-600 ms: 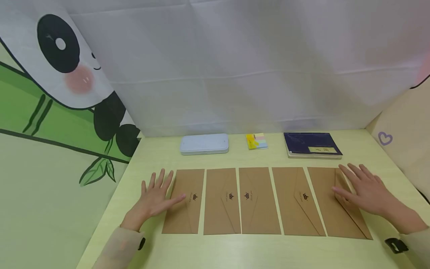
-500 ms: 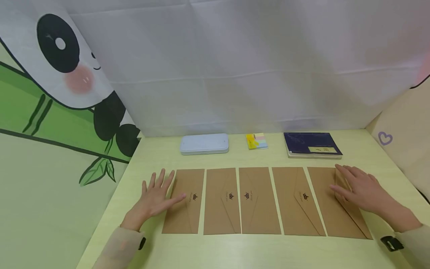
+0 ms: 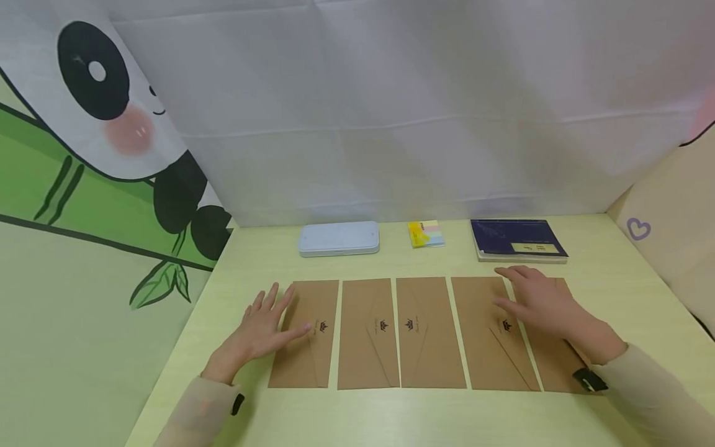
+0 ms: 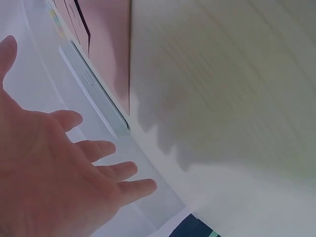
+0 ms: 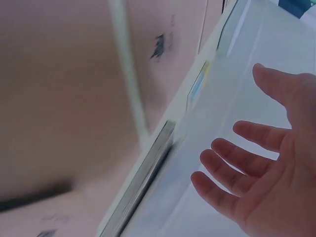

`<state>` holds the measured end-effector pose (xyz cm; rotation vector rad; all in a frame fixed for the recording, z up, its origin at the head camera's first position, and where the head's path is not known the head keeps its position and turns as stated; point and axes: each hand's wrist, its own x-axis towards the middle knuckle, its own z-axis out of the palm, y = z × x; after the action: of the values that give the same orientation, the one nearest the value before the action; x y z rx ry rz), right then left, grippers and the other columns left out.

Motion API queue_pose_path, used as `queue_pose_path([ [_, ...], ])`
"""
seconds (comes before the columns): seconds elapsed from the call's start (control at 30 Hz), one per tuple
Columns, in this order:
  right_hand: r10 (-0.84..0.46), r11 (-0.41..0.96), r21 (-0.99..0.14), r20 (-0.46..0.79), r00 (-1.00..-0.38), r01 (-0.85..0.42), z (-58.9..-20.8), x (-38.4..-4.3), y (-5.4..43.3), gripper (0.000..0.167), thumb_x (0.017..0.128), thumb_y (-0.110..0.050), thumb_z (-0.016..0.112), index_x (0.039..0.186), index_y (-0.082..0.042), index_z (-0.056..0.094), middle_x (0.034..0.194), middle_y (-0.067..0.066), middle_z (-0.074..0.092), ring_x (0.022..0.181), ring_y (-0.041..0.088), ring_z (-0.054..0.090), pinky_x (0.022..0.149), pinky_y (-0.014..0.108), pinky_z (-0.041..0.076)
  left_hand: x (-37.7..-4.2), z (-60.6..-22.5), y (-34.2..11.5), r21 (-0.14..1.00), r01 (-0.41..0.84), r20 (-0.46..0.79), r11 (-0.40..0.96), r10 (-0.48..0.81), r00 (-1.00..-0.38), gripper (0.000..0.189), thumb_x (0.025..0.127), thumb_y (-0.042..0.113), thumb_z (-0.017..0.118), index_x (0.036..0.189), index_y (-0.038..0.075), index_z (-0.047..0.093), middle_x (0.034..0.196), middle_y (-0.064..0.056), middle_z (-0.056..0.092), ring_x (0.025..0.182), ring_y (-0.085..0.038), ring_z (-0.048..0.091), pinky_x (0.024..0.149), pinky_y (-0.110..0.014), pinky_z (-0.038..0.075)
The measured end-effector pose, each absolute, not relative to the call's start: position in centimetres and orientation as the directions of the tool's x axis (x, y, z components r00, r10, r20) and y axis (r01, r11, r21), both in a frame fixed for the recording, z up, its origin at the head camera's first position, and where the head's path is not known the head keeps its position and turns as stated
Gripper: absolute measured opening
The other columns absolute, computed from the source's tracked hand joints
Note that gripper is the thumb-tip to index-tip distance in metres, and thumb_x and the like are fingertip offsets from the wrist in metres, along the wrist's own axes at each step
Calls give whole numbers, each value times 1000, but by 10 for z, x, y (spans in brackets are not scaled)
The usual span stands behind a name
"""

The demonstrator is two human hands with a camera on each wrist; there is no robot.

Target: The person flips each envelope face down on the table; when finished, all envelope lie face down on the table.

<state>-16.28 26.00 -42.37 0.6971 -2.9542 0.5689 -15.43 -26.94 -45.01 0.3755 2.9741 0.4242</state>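
Several brown kraft envelopes lie side by side in a row on the table, most showing a small crown print and a pointed flap. Over the outer edge of the leftmost envelope [image 3: 298, 366], my left hand [image 3: 259, 332] has its fingers spread and grips nothing. My right hand [image 3: 542, 304] is above the gap between the fourth envelope [image 3: 480, 354] and the rightmost envelope [image 3: 553, 366], covering parts of both. Its fingers are relaxed and hold nothing; in the right wrist view the palm and loosely bent fingers [image 5: 242, 158] show above the envelopes.
Behind the row, on the pale wooden table [image 3: 368, 416], stand a light blue flat case [image 3: 339, 238], a small pack of coloured sticky notes [image 3: 426, 234] and a dark blue book [image 3: 516, 237]. A white cloth [image 3: 357, 124] hangs at the back. A panda-printed wall [image 3: 84, 248] is on the left.
My right hand has moved left, from the rightmost envelope to the gap beside the fourth one. My left hand has stayed nearly in place, its fingers turned slightly. The envelopes have not moved.
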Motion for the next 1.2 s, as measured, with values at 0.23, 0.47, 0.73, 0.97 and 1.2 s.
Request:
queue_pose_path([
  [0.23, -484, 819, -326, 47, -874, -471, -425, -173, 219, 61, 92, -37, 63, 138, -1, 46, 127, 22, 51, 116, 38, 48, 91, 52, 42, -152, -449, -268, 358, 223, -68, 907, 264, -962, 98, 81, 74, 51, 153, 13, 22, 153, -24, 15, 134, -51, 17, 97, -68, 23],
  [0.47, -555, 775, -321, 66, -829, -544, -436, -180, 178, 62, 88, -36, 68, 135, 0, 50, 120, 16, 55, 104, 30, 56, 85, 46, 47, -157, -451, -270, 382, 224, 4, 896, 241, -971, 83, 86, 49, 65, 144, -2, 35, 138, -31, 35, 124, -49, 35, 93, -59, 36],
  [0.73, -537, 790, -326, 43, -843, -520, -432, -181, 133, 57, 89, -38, 66, 131, -1, 54, 108, 12, 57, 86, 21, 57, 78, 39, 49, -159, -446, -269, 409, 138, -46, 902, 171, -984, 72, 87, 42, 67, 128, -14, 49, 107, -24, 53, 95, -35, 53, 80, -48, 46],
  [0.97, -510, 788, -382, 32, -859, -482, -429, -188, 89, 54, 86, -33, 71, 124, 3, 59, 106, 12, 59, 82, 20, 55, 73, 34, 49, -160, -445, -274, 436, 21, -146, 900, 94, -985, 63, 87, 34, 69, 119, -18, 54, 104, -28, 59, 95, -38, 57, 77, -47, 49],
  [1.2, -581, 755, -364, 15, -814, -546, -439, -193, 57, 36, 86, -34, 69, 109, -6, 67, 98, 3, 60, 79, 15, 55, 71, 30, 47, -160, -445, -276, 453, 12, -174, 892, 102, -980, 55, 88, 29, 69, 117, -17, 57, 100, -24, 63, 84, -29, 58, 70, -42, 50],
])
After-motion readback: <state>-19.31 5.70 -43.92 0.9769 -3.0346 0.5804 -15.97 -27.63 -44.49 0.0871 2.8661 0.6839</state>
